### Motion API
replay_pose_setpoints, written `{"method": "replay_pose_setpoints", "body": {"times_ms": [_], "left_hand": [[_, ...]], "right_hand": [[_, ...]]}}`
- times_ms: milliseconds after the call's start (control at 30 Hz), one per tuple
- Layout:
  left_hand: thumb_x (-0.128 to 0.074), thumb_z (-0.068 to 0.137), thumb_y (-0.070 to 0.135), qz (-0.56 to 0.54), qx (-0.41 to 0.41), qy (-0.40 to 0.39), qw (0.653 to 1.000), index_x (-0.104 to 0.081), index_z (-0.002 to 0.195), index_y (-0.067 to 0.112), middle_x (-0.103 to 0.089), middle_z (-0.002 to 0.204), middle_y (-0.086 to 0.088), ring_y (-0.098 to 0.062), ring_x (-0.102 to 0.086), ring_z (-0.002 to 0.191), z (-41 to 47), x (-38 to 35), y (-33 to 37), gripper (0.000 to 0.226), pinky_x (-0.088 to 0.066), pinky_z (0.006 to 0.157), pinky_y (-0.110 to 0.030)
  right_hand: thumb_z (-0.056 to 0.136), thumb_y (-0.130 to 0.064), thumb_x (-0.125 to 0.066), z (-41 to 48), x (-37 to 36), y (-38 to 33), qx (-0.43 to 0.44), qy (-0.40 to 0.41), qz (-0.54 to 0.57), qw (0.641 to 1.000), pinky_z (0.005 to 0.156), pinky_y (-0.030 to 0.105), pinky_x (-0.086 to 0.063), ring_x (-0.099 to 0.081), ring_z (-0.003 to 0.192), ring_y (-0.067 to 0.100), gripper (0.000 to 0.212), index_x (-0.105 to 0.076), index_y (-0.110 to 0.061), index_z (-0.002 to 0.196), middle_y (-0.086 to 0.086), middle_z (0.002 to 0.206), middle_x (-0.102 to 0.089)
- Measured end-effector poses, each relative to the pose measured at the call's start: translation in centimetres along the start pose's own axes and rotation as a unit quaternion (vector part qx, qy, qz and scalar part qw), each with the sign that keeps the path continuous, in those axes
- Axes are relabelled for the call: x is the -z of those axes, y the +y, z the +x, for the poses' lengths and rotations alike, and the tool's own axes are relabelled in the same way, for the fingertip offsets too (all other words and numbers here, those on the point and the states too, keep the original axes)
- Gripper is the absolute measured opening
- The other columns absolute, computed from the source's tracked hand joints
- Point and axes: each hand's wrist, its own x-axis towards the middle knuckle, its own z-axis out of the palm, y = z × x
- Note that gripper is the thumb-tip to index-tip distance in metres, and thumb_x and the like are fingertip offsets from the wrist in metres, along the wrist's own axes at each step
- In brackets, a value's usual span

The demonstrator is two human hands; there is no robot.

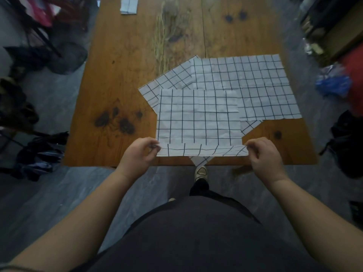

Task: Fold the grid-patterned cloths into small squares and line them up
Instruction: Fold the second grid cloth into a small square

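Note:
A white cloth with a black grid (198, 116) lies on top of a pile at the near right of the wooden table (121, 75). My left hand (137, 154) pinches its near left corner and my right hand (263, 154) pinches its near right corner, lifting the near edge slightly off the table. Beneath it lie other grid cloths: a large one (255, 83) spread to the far right and an angled one (170, 77) poking out to the left. A corner of cloth (200, 160) hangs over the table's front edge. A small folded grid cloth (128, 5) sits at the far left edge.
Dark stains mark the table's left half (115, 120). Dark bags and clothing (39, 154) lie on the floor to the left, a blue bag (332, 83) and a dark bag (349, 146) to the right. My shoe (200, 172) shows under the table's front edge.

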Motion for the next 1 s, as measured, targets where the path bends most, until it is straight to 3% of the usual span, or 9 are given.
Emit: {"method": "replay_pose_setpoints", "body": {"times_ms": [100, 300, 500, 633, 833, 1000], "left_hand": [[-0.068, 0.095, 0.024, -0.033, 0.043, 0.016, 0.998, -0.072, 0.105, 0.018, -0.07, 0.097, 0.006, -0.011, -0.064, 0.093, 3.6, 0.1, 1.0, 0.012, -0.054, 0.082, -0.031], [-0.065, 0.098, 0.026, -0.034, 0.115, 0.025, 0.992, -0.067, 0.104, 0.027, -0.066, 0.093, 0.017, 0.0, -0.06, 0.089, 11.6, 0.0, 2.5, 0.006, -0.049, 0.075, -0.023], [-0.062, 0.099, 0.031, 0.017, 0.194, -0.019, 0.981, -0.066, 0.115, 0.021, -0.064, 0.103, 0.007, -0.012, -0.058, 0.096, 19.5, -1.4, 0.6, 0.019, -0.045, 0.077, -0.03], [-0.059, 0.1, 0.031, 0.025, 0.242, -0.016, 0.97, -0.065, 0.11, 0.023, -0.064, 0.106, 0.003, -0.018, -0.059, 0.099, 22.9, -2.7, -0.1, 0.014, -0.045, 0.077, -0.033], [-0.056, 0.102, 0.033, 0.03, 0.29, -0.036, 0.956, -0.063, 0.121, 0.023, -0.064, 0.102, -0.003, -0.016, -0.057, 0.076, 25.4, -3.8, -1.2, 0.023, -0.044, 0.061, -0.028], [-0.054, 0.102, 0.035, 0.071, 0.29, -0.041, 0.953, -0.063, 0.118, 0.025, -0.066, 0.109, -0.004, -0.026, -0.063, 0.092, 26.4, -3.8, -1.3, 0.021, -0.056, 0.08, -0.04]], "right_hand": [[0.098, -0.013, -0.061, 4.3, 0.9, 0.8, 0.002, -0.005, 0.015, 1.0, 0.08, 0.03, -0.044, -0.058, 0.093, 0.017, 0.012, -0.069, -0.011, 0.106, -0.005, 0.095, -0.06], [0.102, -0.025, -0.055, 13.1, 0.9, 2.6, -0.018, -0.055, 0.01, 0.998, 0.079, 0.033, -0.051, -0.06, 0.094, 0.015, 0.019, -0.067, -0.018, 0.115, -0.004, 0.101, -0.065], [0.102, -0.03, -0.051, 21.3, -1.9, 4.6, -0.023, -0.109, -0.001, 0.994, 0.081, 0.04, -0.055, -0.062, 0.096, 0.018, 0.022, -0.066, -0.021, 0.115, -0.003, 0.101, -0.066], [0.102, -0.027, -0.051, 25.4, -3.3, 5.3, 0.002, -0.154, -0.026, 0.988, 0.077, 0.032, -0.043, -0.056, 0.099, 0.018, 0.021, -0.066, -0.017, 0.112, -0.008, 0.101, -0.055], [0.104, -0.029, -0.047, 28.9, -4.5, 5.6, -0.016, -0.206, -0.041, 0.978, 0.083, 0.044, -0.053, -0.059, 0.098, 0.023, 0.023, -0.063, -0.019, 0.117, -0.001, 0.115, -0.06], [0.105, -0.033, -0.045, 29.6, -5.2, 5.4, -0.023, -0.207, -0.058, 0.976, 0.082, 0.047, -0.054, -0.059, 0.102, 0.027, 0.024, -0.062, -0.023, 0.118, 0.0, 0.118, -0.06]]}}
